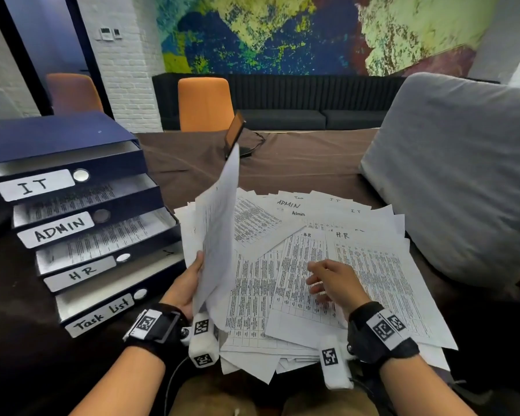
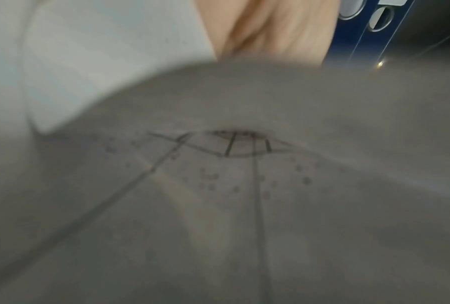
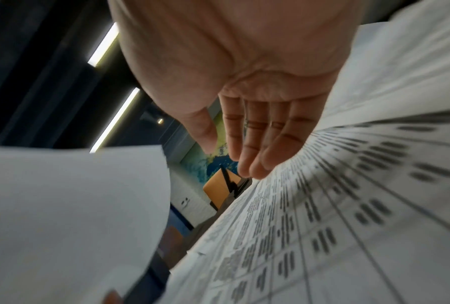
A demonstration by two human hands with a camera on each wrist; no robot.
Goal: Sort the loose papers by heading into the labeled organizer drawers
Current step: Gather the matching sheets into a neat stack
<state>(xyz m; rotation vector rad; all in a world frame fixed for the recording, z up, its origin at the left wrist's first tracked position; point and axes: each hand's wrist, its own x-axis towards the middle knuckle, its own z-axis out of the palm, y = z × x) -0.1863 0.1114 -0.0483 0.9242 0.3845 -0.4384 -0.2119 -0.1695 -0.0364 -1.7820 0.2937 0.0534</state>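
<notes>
A loose pile of printed papers (image 1: 327, 265) with handwritten headings (ADMIN, IT, H-R) covers the brown table in front of me. My left hand (image 1: 189, 283) grips a few sheets (image 1: 219, 223) by their lower edge and holds them raised, nearly upright; these sheets (image 2: 218, 195) fill the blurred left wrist view. My right hand (image 1: 327, 280) hovers over an H-R sheet (image 1: 367, 274) with straight, relaxed fingers (image 3: 255, 148) and holds nothing. At left stands a dark blue organizer (image 1: 72, 205) with drawers pulled out stepwise, labeled IT (image 1: 35, 184), ADMIN (image 1: 59, 229), HR (image 1: 78, 273) and Task List (image 1: 102, 315).
A grey cushion (image 1: 457, 175) lies at the right, beside the pile. A small tilted screen (image 1: 234, 133) with a cable stands at the table's far side. Orange chairs (image 1: 204, 103) and a dark sofa stand behind the table.
</notes>
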